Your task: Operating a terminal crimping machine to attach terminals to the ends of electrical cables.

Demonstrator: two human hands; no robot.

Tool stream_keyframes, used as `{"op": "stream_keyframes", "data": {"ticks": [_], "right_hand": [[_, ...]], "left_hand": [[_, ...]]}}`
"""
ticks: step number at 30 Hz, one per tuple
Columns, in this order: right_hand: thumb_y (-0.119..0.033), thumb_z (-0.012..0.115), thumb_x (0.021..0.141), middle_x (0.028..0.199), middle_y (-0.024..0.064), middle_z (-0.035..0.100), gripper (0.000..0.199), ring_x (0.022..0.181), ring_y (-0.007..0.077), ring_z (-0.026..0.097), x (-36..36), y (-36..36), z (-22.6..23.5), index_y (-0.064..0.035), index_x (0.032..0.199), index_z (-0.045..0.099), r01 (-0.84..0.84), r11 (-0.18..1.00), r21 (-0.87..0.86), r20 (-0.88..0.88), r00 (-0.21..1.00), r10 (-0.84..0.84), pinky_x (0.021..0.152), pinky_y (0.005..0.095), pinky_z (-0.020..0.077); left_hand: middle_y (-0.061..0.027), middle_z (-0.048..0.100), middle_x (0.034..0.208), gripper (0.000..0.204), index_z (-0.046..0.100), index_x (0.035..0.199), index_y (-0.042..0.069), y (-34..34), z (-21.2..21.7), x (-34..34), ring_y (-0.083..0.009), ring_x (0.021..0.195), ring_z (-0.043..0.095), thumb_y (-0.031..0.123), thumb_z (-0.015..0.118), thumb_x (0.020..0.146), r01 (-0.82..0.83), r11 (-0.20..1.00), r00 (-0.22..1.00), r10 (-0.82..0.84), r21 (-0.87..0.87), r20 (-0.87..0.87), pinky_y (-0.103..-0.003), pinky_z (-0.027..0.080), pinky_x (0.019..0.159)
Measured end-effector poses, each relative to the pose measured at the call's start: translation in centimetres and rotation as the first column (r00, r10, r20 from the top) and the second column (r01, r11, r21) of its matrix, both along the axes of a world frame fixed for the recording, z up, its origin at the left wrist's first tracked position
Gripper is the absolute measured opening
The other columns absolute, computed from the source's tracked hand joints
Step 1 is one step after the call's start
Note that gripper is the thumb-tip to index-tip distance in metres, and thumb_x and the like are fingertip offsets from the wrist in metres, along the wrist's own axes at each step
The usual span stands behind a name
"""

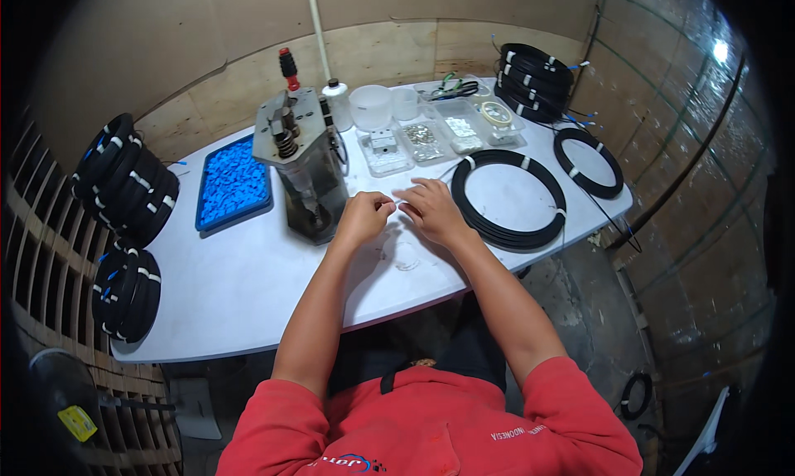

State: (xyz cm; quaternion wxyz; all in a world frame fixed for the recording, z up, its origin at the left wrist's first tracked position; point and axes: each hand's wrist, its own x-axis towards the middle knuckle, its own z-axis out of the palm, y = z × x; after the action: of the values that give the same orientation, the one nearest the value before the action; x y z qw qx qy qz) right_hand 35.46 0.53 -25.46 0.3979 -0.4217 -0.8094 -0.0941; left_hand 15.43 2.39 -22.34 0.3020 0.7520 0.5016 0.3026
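My left hand (pixel 365 217) and my right hand (pixel 432 212) meet above the middle of the white table (pixel 232 289). The left fingers are curled in a pinch. The right thumb and forefinger pinch too, while the other right fingers stretch out and look slightly blurred. Something small and pale shows between the fingertips, too small to name. Just right of my right hand lies a large coil of black cable (pixel 542 227). A metal hand press (pixel 308 178) with a red-and-black handle stands beyond my left hand.
A blue tray (pixel 201 219) of small blue pieces lies left of the press. Clear boxes (pixel 387 166) of small parts and a white tub (pixel 370 107) stand at the back. Black cable coils are stacked at the left edge (pixel 124 182) and back right (pixel 534 82).
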Motion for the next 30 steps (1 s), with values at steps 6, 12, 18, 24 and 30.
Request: {"op": "stream_keyframes", "data": {"ticks": [6, 12, 18, 24, 30], "right_hand": [[-0.018, 0.072, 0.09, 0.087, 0.0068, 0.063, 0.009, 0.089, 0.0297, 0.062, -1.4, 1.7, -1.6, -0.0111, 0.095, 0.072, -0.056, 0.993, -0.104, -0.094, 0.995, 0.046, 0.087, 0.0438, 0.0455], [-0.015, 0.07, 0.091, 0.085, 0.0085, 0.064, 0.006, 0.085, 0.031, 0.064, -4.5, 1.9, -0.7, -0.01, 0.092, 0.072, -0.13, 0.985, -0.112, -0.115, 0.986, 0.117, 0.081, 0.0428, 0.0494], [-0.015, 0.07, 0.09, 0.087, 0.0107, 0.068, 0.008, 0.076, 0.0341, 0.068, -6.1, 1.9, -0.7, -0.0095, 0.096, 0.073, -0.218, 0.946, -0.238, -0.143, 0.972, 0.188, 0.068, 0.0445, 0.055], [-0.023, 0.08, 0.086, 0.082, 0.0055, 0.069, 0.027, 0.066, 0.0275, 0.069, -9.3, 1.2, 0.3, -0.0187, 0.112, 0.076, -0.302, 0.943, -0.142, -0.019, 0.953, 0.302, 0.06, 0.037, 0.0558], [-0.021, 0.075, 0.089, 0.086, 0.0058, 0.068, 0.016, 0.072, 0.0306, 0.069, -9.4, 3.3, 0.1, -0.0181, 0.105, 0.076, -0.324, 0.932, -0.161, -0.069, 0.946, 0.317, 0.063, 0.0407, 0.0554]], "left_hand": [[-0.0195, 0.074, 0.082, 0.022, 0.076, 0.105, 0.0, -1.8, 0.0, -4.5, -0.0289, 0.073, 0.072, 0.015, 0.072, 0.09, -0.094, 0.989, 0.993, 0.084, 0.116, 0.086, -0.038, 0.055, 0.072], [-0.0156, 0.076, 0.084, 0.018, 0.075, 0.104, -0.002, -2.4, -1.0, -7.1, -0.0188, 0.071, 0.072, 0.011, 0.073, 0.092, -0.216, 0.949, 0.972, 0.186, 0.229, 0.145, -0.032, 0.056, 0.068], [-0.0167, 0.076, 0.087, 0.017, 0.075, 0.102, -0.002, -3.0, -1.4, -10.0, -0.0205, 0.072, 0.073, 0.011, 0.074, 0.091, -0.187, 0.936, 0.981, 0.163, 0.3, 0.103, -0.032, 0.057, 0.067], [-0.0159, 0.076, 0.086, 0.016, 0.076, 0.101, 0.0, -3.7, -1.6, -11.6, -0.0223, 0.071, 0.073, 0.014, 0.075, 0.092, -0.134, 0.93, 0.991, 0.123, 0.342, 0.054, -0.032, 0.057, 0.067], [-0.0163, 0.074, 0.088, 0.014, 0.075, 0.097, 0.001, -2.9, -2.0, -12.9, -0.0311, 0.072, 0.072, 0.014, 0.073, 0.093, -0.132, 0.913, 0.991, 0.133, 0.387, 0.024, -0.038, 0.057, 0.067]]}}
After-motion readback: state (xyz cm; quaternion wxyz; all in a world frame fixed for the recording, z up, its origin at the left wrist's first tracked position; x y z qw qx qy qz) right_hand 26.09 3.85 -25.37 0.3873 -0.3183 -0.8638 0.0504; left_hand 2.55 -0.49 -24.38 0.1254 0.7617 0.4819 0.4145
